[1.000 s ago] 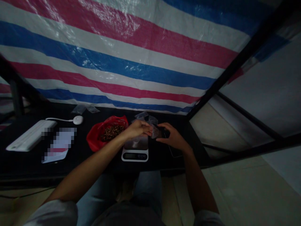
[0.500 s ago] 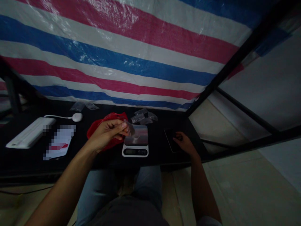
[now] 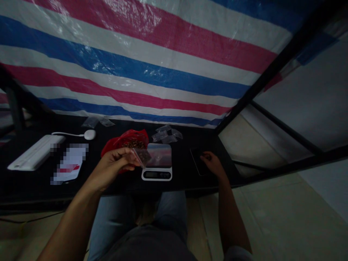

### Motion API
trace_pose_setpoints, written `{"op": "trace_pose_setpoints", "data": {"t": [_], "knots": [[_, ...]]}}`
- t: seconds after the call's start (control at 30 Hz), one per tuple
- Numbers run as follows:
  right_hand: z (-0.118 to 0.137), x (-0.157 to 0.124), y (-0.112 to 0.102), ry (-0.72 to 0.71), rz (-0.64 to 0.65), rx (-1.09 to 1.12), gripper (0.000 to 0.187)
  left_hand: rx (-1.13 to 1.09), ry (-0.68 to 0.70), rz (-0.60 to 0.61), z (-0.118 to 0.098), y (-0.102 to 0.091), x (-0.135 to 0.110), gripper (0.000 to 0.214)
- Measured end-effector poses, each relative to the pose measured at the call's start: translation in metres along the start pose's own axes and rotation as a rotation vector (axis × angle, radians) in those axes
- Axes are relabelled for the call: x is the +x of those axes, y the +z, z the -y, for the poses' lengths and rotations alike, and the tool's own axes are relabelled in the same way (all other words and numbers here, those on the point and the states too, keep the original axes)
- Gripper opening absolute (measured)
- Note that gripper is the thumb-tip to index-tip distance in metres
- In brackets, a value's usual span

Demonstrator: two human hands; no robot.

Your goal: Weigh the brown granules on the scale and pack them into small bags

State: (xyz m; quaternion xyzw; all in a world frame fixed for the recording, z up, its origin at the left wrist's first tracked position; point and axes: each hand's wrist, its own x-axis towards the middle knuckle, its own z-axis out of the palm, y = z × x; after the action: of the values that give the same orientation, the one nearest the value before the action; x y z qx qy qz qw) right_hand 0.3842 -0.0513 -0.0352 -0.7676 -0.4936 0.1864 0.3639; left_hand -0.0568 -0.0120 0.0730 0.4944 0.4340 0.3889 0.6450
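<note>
My left hand (image 3: 112, 165) is raised over the black table's near edge and pinches a small clear plastic bag (image 3: 141, 156) with dark bits inside. Just right of that bag stands a small white kitchen scale (image 3: 157, 165) with a shiny platform. Behind my left hand lies a red plastic bag (image 3: 127, 139) open on brown seeds or nuts. My right hand (image 3: 212, 164) rests on the table at the right, its fingers curled on a dark flat thing (image 3: 197, 159) that may be a phone.
Loose clear bags (image 3: 166, 134) lie behind the scale, and two more (image 3: 96, 122) by the tarp. A white keyboard-like bar (image 3: 35, 152), a white round device (image 3: 89, 134) on a cable and a blurred paper (image 3: 69, 163) lie at the left. A striped tarp (image 3: 152, 65) backs the table (image 3: 32, 185); a black frame bar (image 3: 272, 72) runs at the right.
Both hands were together over the scale on the small bag. My left hand has carried it left and toward me. My right hand has gone down to the dark flat thing.
</note>
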Motion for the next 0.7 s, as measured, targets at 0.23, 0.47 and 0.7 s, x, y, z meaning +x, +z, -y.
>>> {"op": "trace_pose_setpoints", "data": {"t": [0.23, 0.47, 0.7], "knots": [[0.0, 0.002, 0.005, 0.013, -0.031, -0.023, 0.03, 0.025, 0.078, -0.076, -0.002, 0.005, 0.001, 0.02], [-0.001, -0.002, 0.006, 0.018, -0.034, -0.053, 0.035, 0.003, 0.063, -0.049, 0.003, 0.007, -0.002, 0.024], [0.018, -0.028, 0.017, -0.017, -0.143, -0.292, 0.076, -0.049, 0.002, 0.005, 0.011, 0.004, -0.002, 0.025]]}}
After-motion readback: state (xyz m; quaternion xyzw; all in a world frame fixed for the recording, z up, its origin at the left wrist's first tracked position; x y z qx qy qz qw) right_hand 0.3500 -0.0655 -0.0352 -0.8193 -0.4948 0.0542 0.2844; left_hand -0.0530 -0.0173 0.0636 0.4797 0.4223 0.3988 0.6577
